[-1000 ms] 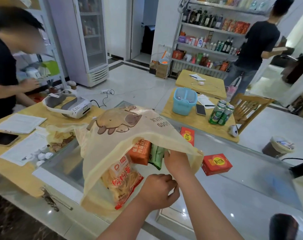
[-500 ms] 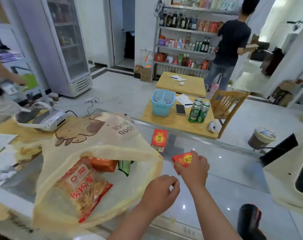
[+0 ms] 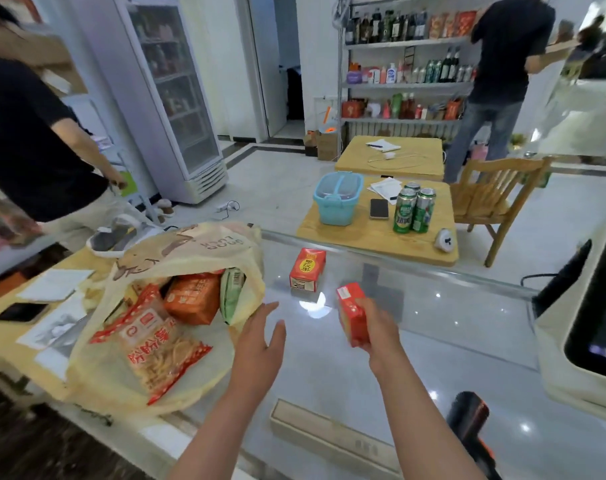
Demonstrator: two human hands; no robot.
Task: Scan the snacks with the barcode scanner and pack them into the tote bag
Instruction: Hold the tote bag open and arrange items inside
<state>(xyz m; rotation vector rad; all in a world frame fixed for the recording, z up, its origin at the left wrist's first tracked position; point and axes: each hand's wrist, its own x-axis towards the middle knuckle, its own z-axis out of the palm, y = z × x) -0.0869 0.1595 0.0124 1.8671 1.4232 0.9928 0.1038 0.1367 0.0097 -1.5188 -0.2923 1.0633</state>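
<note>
A pale yellow fabric tote bag (image 3: 204, 245) printed with a brown cartoon animal lies open-mouthed on the left of the glass table (image 3: 433, 344). It holds a red-and-clear packet of pale stick snacks (image 3: 156, 351), an orange foil packet (image 3: 194, 299) and a green packet (image 3: 232, 289). Just right of its mouth the left hand (image 3: 260, 344) hovers, grip spread and empty. Farther back a red carton (image 3: 307, 270) stands upright. The right hand (image 3: 377, 330) holds a small red box (image 3: 351, 315) above the table, grip curled round it. A black barcode scanner (image 3: 467, 420) shows at lower right.
</note>
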